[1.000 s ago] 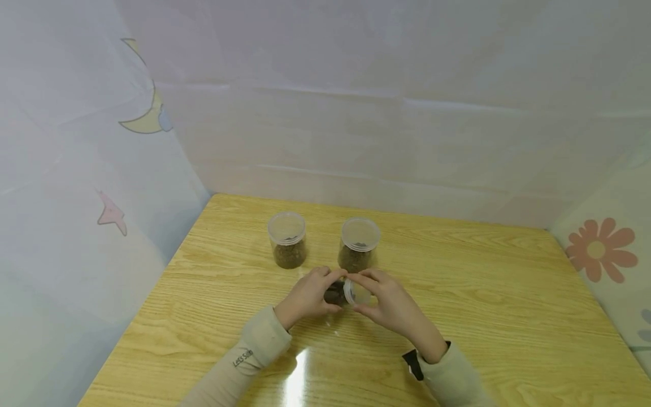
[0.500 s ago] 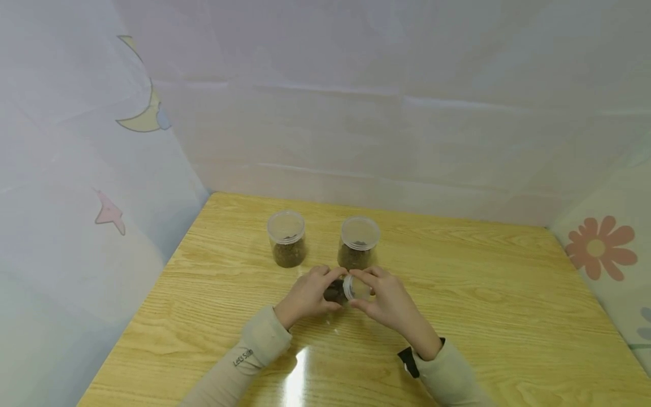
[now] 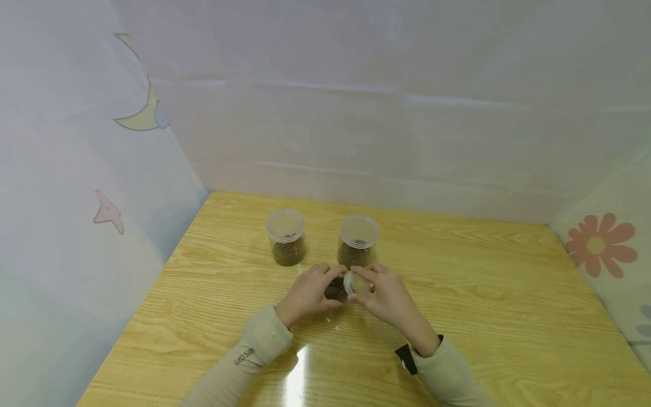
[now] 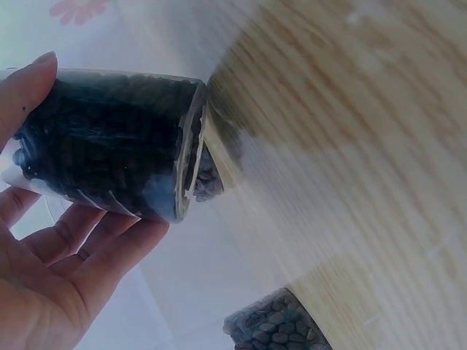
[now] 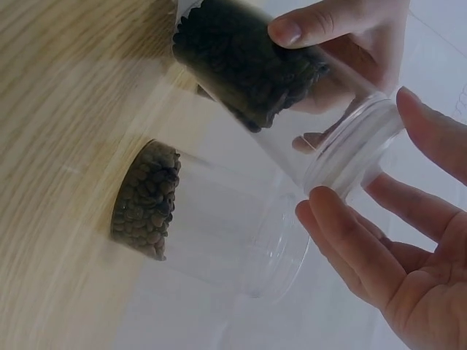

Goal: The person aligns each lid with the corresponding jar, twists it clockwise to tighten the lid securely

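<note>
A clear jar point(image 4: 109, 138) partly filled with dark bean-like pieces is held tilted, its lid end toward the right in the head view. My left hand point(image 3: 309, 291) grips the jar's body, thumb on one side and fingers on the other. At the other end my right hand point(image 3: 390, 299) holds the clear ridged lid point(image 5: 357, 146) between thumb and fingers. The lid sits on the jar's mouth; whether it is loose I cannot tell. In the right wrist view the left thumb point(image 5: 306, 28) lies across the jar wall.
Two similar lidded jars stand upright behind the hands on the wooden table point(image 3: 488, 305): a left jar point(image 3: 287, 249) and a right jar point(image 3: 354, 251), each partly filled with dark pieces. The right one is close behind the fingers. A pale printed cloth point(image 3: 356, 130) hangs behind.
My right hand's thumb and fingers have shifted slightly away from me around the lid. The left hand keeps its grip on the jar, nearly still. The two standing jars have stayed put.
</note>
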`<action>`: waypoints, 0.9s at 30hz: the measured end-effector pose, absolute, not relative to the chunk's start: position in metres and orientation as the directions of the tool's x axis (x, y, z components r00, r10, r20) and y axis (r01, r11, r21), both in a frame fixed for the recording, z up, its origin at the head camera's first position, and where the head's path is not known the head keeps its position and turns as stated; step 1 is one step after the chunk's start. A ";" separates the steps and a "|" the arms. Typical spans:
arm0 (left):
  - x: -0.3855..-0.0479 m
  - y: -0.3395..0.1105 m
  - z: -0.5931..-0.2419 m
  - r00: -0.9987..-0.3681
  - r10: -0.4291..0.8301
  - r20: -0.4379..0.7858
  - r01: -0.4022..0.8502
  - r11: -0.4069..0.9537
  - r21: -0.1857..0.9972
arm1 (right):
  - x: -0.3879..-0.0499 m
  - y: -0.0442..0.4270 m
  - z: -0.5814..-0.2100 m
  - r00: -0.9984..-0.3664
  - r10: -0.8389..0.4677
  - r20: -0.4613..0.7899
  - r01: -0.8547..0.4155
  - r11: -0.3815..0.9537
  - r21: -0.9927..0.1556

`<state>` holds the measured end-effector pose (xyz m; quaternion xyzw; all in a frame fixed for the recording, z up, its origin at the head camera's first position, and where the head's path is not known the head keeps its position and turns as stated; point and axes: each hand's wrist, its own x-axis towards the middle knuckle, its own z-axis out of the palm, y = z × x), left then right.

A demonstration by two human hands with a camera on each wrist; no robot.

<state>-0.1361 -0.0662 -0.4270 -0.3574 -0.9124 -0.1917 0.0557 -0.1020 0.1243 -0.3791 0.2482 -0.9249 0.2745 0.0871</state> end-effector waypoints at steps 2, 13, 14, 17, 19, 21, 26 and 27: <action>-0.137 -0.066 -0.427 -0.737 0.632 0.240 0.675 0.670 0.309 | -0.103 0.125 -0.380 -0.860 -0.413 0.301 -0.511 0.718 -0.473; -0.138 -0.062 -0.422 -0.723 0.657 0.213 0.690 0.676 0.260 | -0.103 0.137 -0.384 -0.850 -0.450 0.276 -0.524 0.658 -0.542; -0.138 -0.061 -0.420 -0.723 0.659 0.208 0.690 0.677 0.256 | -0.103 0.138 -0.383 -0.849 -0.451 0.275 -0.523 0.652 -0.549; -0.138 -0.061 -0.417 -0.721 0.664 0.198 0.692 0.675 0.256 | -0.101 0.141 -0.382 -0.848 -0.455 0.270 -0.523 0.639 -0.564; -0.137 -0.060 -0.416 -0.718 0.668 0.196 0.695 0.669 0.264 | -0.099 0.144 -0.380 -0.849 -0.455 0.269 -0.520 0.630 -0.576; -0.137 -0.060 -0.415 -0.716 0.671 0.195 0.696 0.663 0.276 | -0.098 0.146 -0.379 -0.855 -0.446 0.265 -0.509 0.627 -0.589; -0.137 -0.060 -0.416 -0.726 0.665 0.175 0.681 0.661 0.314 | -0.095 0.153 -0.378 -0.871 -0.390 0.298 -0.489 0.636 -0.597; -0.137 -0.059 -0.417 -0.730 0.661 0.172 0.676 0.662 0.323 | -0.095 0.155 -0.378 -0.873 -0.377 0.308 -0.487 0.643 -0.591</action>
